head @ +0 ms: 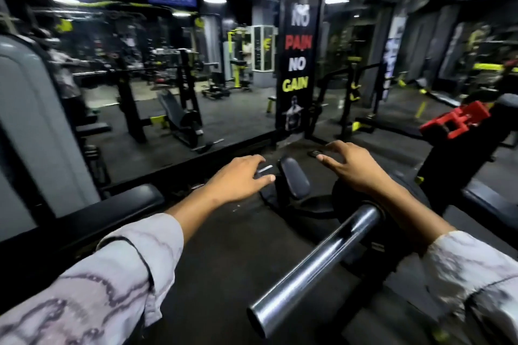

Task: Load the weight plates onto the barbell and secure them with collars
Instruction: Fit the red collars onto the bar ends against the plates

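The bare chrome steel barbell sleeve (316,266) juts toward the camera at lower centre, its shiny length carrying nothing along the part in view; behind its inner end a dark round shape, probably a black weight plate (340,193), sits partly hidden under the right forearm, though the blur makes it hard to say whether it is on the sleeve or just beyond it. No collar can be seen on the sleeve, so I judge the task early or mid-way: at most one plate on this end, with securing not yet done. Both hands reach forward over the dark rubber floor (224,232) and hold nothing: the left hand (238,178) is spread with relaxed fingers near a small pale sliver-like object (265,169) that I cannot identify, and the right hand (350,165) hovers with loosely curved, empty fingers. Between them stands a black padded roller (294,179) of some machine. A red plastic bracket-like piece (455,120) sits on the black upright at right; whether it is a collar I cannot tell. On the black pillar banner (298,64) the words "NO PAIN NO GAIN" read clearly, in white, red, white and yellow. The blue signs above are too blurred to read.
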